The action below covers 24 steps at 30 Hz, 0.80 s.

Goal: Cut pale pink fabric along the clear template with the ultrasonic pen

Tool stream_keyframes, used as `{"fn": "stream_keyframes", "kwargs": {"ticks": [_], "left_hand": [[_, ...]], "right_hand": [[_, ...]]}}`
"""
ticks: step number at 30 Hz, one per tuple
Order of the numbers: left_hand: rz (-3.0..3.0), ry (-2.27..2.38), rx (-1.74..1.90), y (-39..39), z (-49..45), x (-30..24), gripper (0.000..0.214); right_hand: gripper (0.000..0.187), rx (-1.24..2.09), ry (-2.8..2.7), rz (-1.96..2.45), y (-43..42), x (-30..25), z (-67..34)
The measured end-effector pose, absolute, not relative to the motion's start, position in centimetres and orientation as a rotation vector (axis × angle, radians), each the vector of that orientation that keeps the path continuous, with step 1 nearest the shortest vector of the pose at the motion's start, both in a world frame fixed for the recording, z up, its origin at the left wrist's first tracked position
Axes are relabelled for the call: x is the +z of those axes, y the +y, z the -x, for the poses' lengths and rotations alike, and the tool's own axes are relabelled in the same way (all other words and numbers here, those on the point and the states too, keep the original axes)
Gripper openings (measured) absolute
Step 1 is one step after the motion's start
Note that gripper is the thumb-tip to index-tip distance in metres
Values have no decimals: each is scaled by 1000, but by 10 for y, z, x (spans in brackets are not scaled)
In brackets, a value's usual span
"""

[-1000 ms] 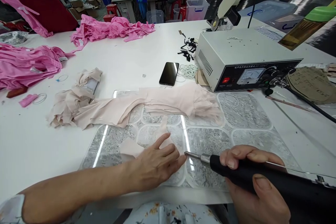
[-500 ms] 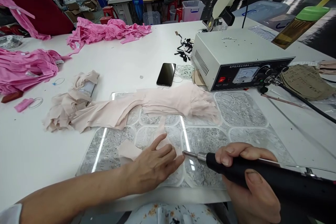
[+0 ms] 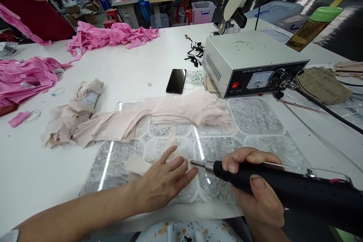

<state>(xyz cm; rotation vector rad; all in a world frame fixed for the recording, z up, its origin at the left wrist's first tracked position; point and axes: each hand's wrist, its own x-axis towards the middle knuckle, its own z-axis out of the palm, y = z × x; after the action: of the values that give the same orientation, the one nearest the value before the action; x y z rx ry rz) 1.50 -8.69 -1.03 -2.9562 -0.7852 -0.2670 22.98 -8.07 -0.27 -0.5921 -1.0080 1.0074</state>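
My left hand (image 3: 164, 179) lies flat, fingers stretched out, pressing a small piece of pale beige fabric (image 3: 137, 165) onto a grey patterned glass plate (image 3: 255, 119). My right hand (image 3: 253, 189) is wrapped round a black handheld cutting tool (image 3: 283, 191). Its metal tip (image 3: 197, 164) sits just right of my left fingertips, at the fabric's edge. A long heap of beige fabric pieces (image 3: 136, 117) lies across the far side of the plate.
A white control box with a meter (image 3: 249, 62) stands at the right, with a cable running from it. A black phone (image 3: 176, 81) and white elastic loops (image 3: 195, 78) lie beside it. Pink garments (image 3: 110, 34) are piled at the back left, near a person in red (image 3: 36, 15).
The tool tip and my right hand have shifted slightly left, closer to my left fingertips. My left hand stays pressed on the fabric piece.
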Motion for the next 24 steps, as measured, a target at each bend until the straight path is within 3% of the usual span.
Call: {"fn": "stream_keyframes", "kwargs": {"ticks": [24], "left_hand": [[2942,-817,-287,-88,-15,-12,41]], "right_hand": [[9,999,-1041,584,-78,-5,-227]]}}
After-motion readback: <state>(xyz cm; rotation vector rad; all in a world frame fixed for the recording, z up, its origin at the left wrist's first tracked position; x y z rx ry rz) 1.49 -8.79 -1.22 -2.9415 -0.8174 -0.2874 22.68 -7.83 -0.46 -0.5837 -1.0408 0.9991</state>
